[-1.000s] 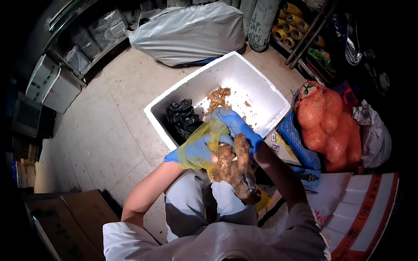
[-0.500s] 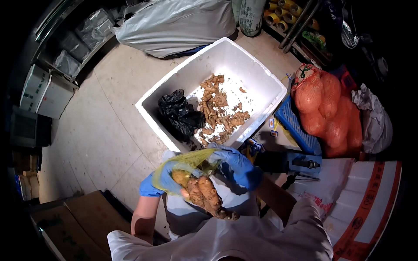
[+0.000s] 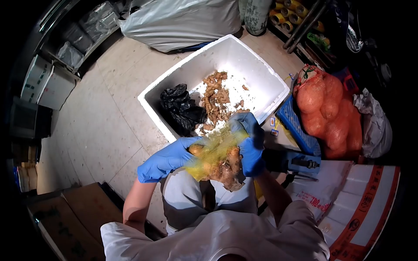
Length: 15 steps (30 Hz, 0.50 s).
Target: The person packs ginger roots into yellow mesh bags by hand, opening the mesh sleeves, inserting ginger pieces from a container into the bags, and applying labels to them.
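A yellow mesh bag is stretched over pieces of ginger above my lap. The lower end of the ginger hangs below the mesh edge. My left hand, in a blue glove, grips the bag and ginger from the left side. My right hand, also gloved in blue, closes on the bag at its upper right. In front stands a white foam box with loose ginger and a crumpled black plastic bag inside.
To the right are an orange net sack, a blue crate and a white foam lid with red tape. A brown cardboard box sits lower left. Behind the foam box lies a large grey covered bundle.
My left hand has come out from under the mesh and now holds from outside. The mesh covers more of the ginger, which has moved up and right. My right hand has dropped lower.
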Available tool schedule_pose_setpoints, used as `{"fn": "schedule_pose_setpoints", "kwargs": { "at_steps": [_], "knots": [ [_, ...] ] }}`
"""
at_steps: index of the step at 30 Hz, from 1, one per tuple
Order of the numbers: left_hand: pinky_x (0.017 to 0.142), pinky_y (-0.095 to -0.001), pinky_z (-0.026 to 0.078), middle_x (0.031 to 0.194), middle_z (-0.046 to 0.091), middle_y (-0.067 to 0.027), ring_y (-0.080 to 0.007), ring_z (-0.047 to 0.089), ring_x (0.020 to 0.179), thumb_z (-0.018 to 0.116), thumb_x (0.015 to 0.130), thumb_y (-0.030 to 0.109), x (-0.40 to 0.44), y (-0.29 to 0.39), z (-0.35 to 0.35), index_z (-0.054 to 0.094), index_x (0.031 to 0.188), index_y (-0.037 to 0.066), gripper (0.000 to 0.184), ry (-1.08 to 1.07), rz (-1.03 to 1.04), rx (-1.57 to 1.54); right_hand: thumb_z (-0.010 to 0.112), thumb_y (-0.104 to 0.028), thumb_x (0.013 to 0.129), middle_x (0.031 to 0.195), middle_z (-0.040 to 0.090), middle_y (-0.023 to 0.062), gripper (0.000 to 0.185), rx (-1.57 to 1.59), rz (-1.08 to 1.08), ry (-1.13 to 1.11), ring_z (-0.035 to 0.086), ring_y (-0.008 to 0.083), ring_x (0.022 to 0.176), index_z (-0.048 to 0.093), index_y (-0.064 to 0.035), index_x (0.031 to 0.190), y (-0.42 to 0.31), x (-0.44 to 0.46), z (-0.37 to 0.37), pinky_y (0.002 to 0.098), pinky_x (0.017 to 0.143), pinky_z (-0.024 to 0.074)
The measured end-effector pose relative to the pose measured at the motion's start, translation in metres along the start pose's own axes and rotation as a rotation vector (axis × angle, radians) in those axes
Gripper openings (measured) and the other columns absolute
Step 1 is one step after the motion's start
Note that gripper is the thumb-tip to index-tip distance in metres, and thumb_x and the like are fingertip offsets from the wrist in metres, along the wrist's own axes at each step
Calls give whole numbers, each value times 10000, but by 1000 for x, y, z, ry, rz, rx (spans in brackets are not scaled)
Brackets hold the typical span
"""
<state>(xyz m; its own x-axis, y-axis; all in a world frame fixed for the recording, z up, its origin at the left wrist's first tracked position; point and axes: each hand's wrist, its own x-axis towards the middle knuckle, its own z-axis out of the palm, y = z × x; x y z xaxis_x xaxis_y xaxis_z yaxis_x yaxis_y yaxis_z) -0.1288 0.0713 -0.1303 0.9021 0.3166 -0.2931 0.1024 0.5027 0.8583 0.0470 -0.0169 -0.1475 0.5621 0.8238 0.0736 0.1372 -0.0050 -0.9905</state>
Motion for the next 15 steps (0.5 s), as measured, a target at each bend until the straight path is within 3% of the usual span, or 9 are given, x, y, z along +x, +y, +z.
{"fn": "schedule_pose_setpoints", "kwargs": {
  "at_steps": [2,4,5,6,8,9,12,14,15],
  "knots": [
    [856,-234,383,1018,560,-70,-129,515,934,656,639,93,0,1,3,495,1107,-35,511,32,-10,-90,608,-81,759,781,605,54,143,-119,28,33,569,117,699,531,-43,872,1,0,-4,231,618,448],
    [819,-210,390,1017,541,-68,-102,486,928,572,701,24,4,2,-4,476,1126,-26,439,11,-56,213,580,-41,769,736,601,53,72,-64,-137,-5,564,108,662,550,-39,834,1,0,-11,227,613,452],
    [819,-210,390,1017,541,-68,-102,486,928,572,701,24,4,3,-3,476,1126,-26,439,12,-55,213,578,-34,769,757,602,63,104,-272,-406,-45,566,118,650,552,-20,869,-6,1,-19,238,605,461],
    [799,-204,397,989,544,-56,-96,494,897,586,705,23,6,4,0,485,1112,-19,422,60,-68,202,578,-34,769,757,602,63,104,-273,-407,-46,566,118,650,552,-20,869,-7,-1,-20,238,605,461],
    [778,-198,405,961,546,-44,-90,501,867,601,708,22,6,12,9,495,1098,-13,405,107,-80,191,563,-4,765,789,599,68,124,36,-472,23,568,132,671,551,7,888,-7,-6,-22,251,607,465],
    [767,-195,408,945,546,-33,-85,503,846,618,708,27,4,21,17,504,1081,-7,391,167,-75,102,486,-460,814,876,543,62,521,-18,-362,12,514,122,773,504,25,1004,2,-15,-27,258,702,420],
    [756,-195,412,923,546,-16,-79,506,825,645,706,43,4,27,26,519,1046,6,365,264,8,19,441,-535,806,906,554,63,611,255,-228,75,530,152,822,499,28,1034,21,-18,-26,273,752,424],
    [756,-196,414,918,545,-10,-79,507,824,656,704,54,6,26,29,525,1029,12,353,305,88,27,475,-471,815,967,553,83,550,24,-262,42,533,200,893,491,16,1069,23,-18,-32,300,801,422],
    [762,-206,416,928,544,-11,-82,508,835,651,709,51,10,21,28,525,1027,18,345,341,172,-31,456,-333,834,954,555,86,421,-90,-144,-48,532,172,891,490,19,1062,34,-20,-32,280,779,432]
  ]
}}
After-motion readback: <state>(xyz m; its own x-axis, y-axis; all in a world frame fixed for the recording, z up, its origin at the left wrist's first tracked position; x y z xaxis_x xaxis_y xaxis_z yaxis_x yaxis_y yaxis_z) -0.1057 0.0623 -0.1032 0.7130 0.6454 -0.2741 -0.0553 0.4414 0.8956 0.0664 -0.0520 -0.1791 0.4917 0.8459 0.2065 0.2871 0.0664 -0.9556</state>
